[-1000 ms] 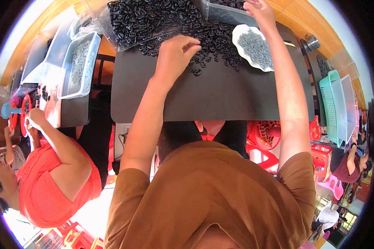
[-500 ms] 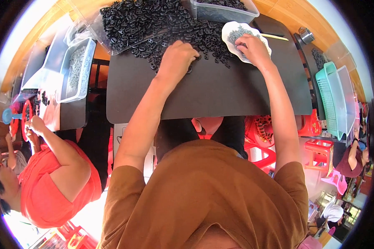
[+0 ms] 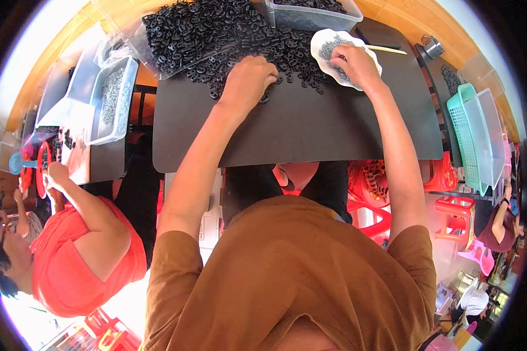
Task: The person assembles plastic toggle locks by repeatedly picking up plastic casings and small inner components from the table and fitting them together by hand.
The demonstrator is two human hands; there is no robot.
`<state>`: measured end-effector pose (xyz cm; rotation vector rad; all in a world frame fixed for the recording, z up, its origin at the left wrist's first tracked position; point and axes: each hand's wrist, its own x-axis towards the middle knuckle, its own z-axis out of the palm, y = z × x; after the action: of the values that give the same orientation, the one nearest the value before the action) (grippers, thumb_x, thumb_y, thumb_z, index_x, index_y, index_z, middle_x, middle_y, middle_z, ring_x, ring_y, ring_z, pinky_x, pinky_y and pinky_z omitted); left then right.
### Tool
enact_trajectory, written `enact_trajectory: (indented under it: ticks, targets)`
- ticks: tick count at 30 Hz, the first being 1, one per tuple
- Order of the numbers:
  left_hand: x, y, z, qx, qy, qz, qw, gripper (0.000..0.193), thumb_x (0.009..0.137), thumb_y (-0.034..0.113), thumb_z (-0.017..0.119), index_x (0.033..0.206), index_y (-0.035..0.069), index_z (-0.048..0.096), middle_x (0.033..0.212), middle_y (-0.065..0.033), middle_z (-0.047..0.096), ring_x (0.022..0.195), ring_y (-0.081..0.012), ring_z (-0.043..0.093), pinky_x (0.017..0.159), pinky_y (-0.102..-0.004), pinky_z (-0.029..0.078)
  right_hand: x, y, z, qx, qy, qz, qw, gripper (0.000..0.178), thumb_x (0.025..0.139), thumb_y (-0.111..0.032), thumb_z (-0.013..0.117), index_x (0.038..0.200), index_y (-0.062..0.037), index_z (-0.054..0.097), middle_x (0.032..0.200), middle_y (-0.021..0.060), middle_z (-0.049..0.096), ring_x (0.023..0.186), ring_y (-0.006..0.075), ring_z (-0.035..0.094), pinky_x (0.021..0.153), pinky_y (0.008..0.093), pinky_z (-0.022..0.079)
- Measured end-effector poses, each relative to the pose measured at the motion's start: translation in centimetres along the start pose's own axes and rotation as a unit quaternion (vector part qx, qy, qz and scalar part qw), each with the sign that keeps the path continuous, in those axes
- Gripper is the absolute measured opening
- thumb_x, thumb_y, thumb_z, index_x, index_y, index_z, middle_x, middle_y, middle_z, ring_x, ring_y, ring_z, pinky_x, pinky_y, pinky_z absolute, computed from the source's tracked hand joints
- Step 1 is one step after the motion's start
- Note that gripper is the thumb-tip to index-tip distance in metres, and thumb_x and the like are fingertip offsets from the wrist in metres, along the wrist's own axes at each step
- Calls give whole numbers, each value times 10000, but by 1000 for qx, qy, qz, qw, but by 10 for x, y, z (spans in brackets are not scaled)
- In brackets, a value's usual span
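My left hand (image 3: 250, 82) is closed at the near edge of a spread heap of small black plastic parts (image 3: 199, 35), each an oval with holes. One black part (image 3: 266, 97) shows at the underside of its curled fingers and appears held there. On the right, my right hand (image 3: 356, 64) reaches into a white scallop-edged dish (image 3: 318, 42) of small grey pieces (image 3: 332, 47). Its thumb and fingers are pinched together over the pieces. What lies between the fingertips is too small to make out.
Beyond the heap stands a clear bin (image 3: 316, 20) of black parts. A yellow stick (image 3: 387, 50) lies beside the dish on the dark table (image 3: 310, 134). To the left, a person in red (image 3: 88, 251) works near a clear tub (image 3: 129, 88). A mint basket (image 3: 464, 134) stands right.
The pinched fingers of my right hand have shifted slightly within the dish. My left hand stays at the heap's edge, its fingers nearly unchanged. The whole view has tilted a little.
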<state>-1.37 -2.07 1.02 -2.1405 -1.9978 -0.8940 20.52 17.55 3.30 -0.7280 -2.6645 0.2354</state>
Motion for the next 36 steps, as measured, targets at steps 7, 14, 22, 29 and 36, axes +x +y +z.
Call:
enact_trajectory:
  ticks: [7, 14, 22, 29, 36]
  targets:
    - [7, 8, 11, -7, -21, -11, 1000, 176, 797, 139, 681, 949, 51, 689, 892, -105, 640, 943, -296, 599, 827, -396, 487, -1, -1, -5, 5, -11, 28, 1000, 184, 838, -243, 638, 832, -60, 636, 888, 112, 653, 874, 324, 619, 752, 426, 463]
    - [10, 7, 7, -224, -7, -84, 971, 115, 831, 66, 664, 941, 34, 666, 882, -63, 664, 809, -211, 653, 739, -316, 521, 6, -3, -6, 185, 7, 97, 978, 89, 870, -114, 625, 903, -35, 600, 793, 93, 642, 734, 184, 661, 663, 309, 500]
    - [12, 0, 6, -706, 40, -233, 668, 196, 885, 74, 668, 1056, 7, 600, 959, -72, 651, 837, -144, 652, 735, -237, 539, 20, -76, 16, 522, 27, 22, 852, 99, 887, -60, 644, 979, -23, 633, 898, 37, 667, 822, 108, 650, 720, 232, 516]
    - [10, -12, 12, -730, 36, -266, 629, 171, 896, 81, 661, 1043, 38, 585, 934, -59, 642, 804, -117, 639, 708, -234, 541, 17, -97, 25, 316, 98, -134, 934, 157, 847, -64, 673, 1003, -71, 692, 824, 34, 660, 721, 133, 624, 664, 249, 492]
    - [9, -1, 17, -727, 17, -257, 636, 184, 896, 65, 652, 1064, -1, 616, 986, -72, 665, 841, -137, 663, 759, -230, 549, 11, -91, 29, 259, 139, -116, 949, 103, 825, -76, 696, 925, -51, 687, 783, 42, 650, 676, 146, 617, 610, 255, 479]
